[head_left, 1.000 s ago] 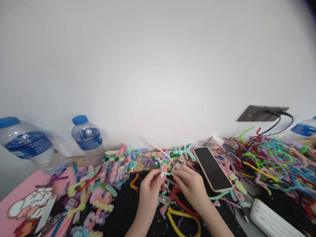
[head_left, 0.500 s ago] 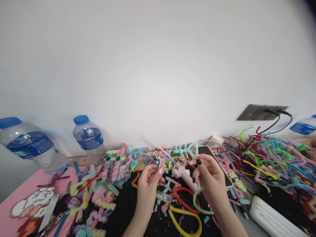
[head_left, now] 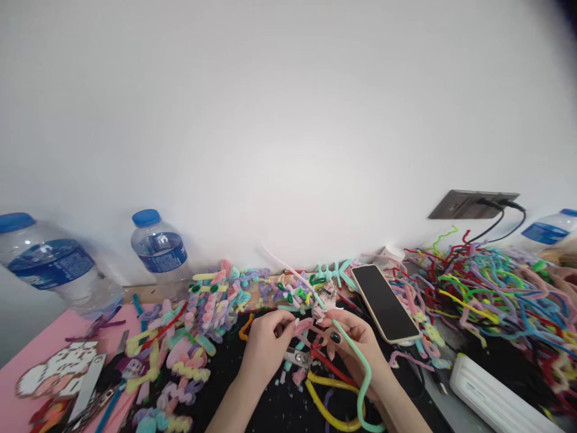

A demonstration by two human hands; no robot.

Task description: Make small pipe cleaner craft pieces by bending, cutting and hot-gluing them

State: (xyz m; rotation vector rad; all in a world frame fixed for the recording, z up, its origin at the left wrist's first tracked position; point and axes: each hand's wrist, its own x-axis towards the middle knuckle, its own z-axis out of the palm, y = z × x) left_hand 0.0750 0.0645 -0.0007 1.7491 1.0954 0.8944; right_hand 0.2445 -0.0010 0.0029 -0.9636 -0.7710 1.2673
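My left hand (head_left: 259,355), fingers pinched together, grips a short folded pink pipe cleaner (head_left: 304,326). Close to its right, my right hand (head_left: 360,346) is closed on a long mint green pipe cleaner (head_left: 366,376), whose curved tail hangs down over the wrist. The fingertips of both hands nearly meet around the pink piece; whether the two pipe cleaners touch is hidden. Under the hands lies a metal-headed cutting tool (head_left: 297,357) with a red and a yellow handle. Behind my right fingers, a pink glue gun (head_left: 318,311) is mostly covered.
A phone (head_left: 386,304) lies right of the hands. Piled pipe cleaners (head_left: 496,288) fill the right side, near a white case (head_left: 496,397). Finished pipe-cleaner pieces (head_left: 211,307) crowd the left. Water bottles (head_left: 160,249) stand along the wall below an outlet (head_left: 469,204).
My right hand has moved left and down toward my left hand, bringing the green pipe cleaner near the pink one. The phone is now more exposed, the glue gun more covered.
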